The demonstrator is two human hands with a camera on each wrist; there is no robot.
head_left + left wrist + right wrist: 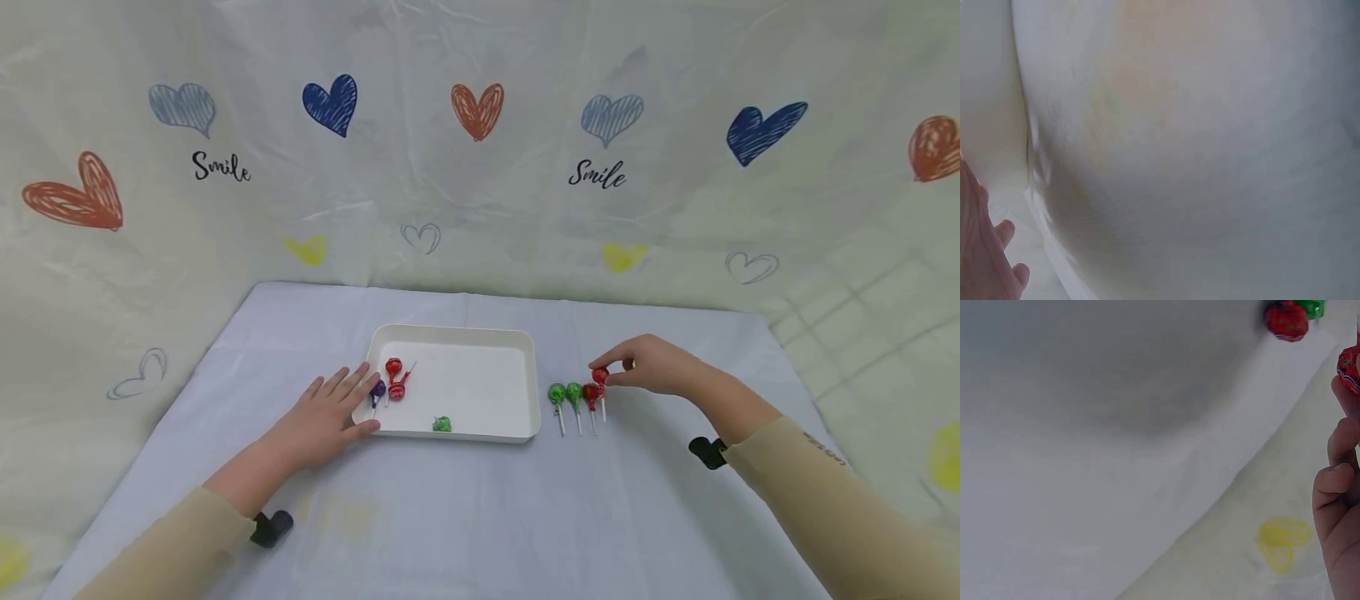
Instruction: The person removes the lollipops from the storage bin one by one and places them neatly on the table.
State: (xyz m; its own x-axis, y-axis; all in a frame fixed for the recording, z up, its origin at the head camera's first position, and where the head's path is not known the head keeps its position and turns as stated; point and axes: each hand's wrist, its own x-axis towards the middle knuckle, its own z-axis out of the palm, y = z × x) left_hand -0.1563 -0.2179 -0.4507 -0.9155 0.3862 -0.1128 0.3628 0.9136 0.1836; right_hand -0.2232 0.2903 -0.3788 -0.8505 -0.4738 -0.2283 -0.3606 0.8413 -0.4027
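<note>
My right hand [656, 364] pinches a red-wrapped lollipop [601, 376] between thumb and fingers, its white stick pointing down. In the right wrist view that lollipop [1348, 369] shows at the right edge by the fingertips. Just left of it, two green lollipops [557, 394] and a red lollipop [591, 394] lie in a row on the cloth. My left hand [318, 421] rests with fingers spread over the left rim of a white tray [480, 375]. Beside its fingertips in the tray are a purple lollipop [377, 389] and two red lollipops [394, 367].
A green-wrapped candy [442, 424] lies by the tray's front wall. White cloth [465, 517] covers the table. Behind it hangs a pale curtain [525, 225] printed with hearts and "Smile". A small dark device [707, 452] sits at the right wrist, and another [272, 528] at the left.
</note>
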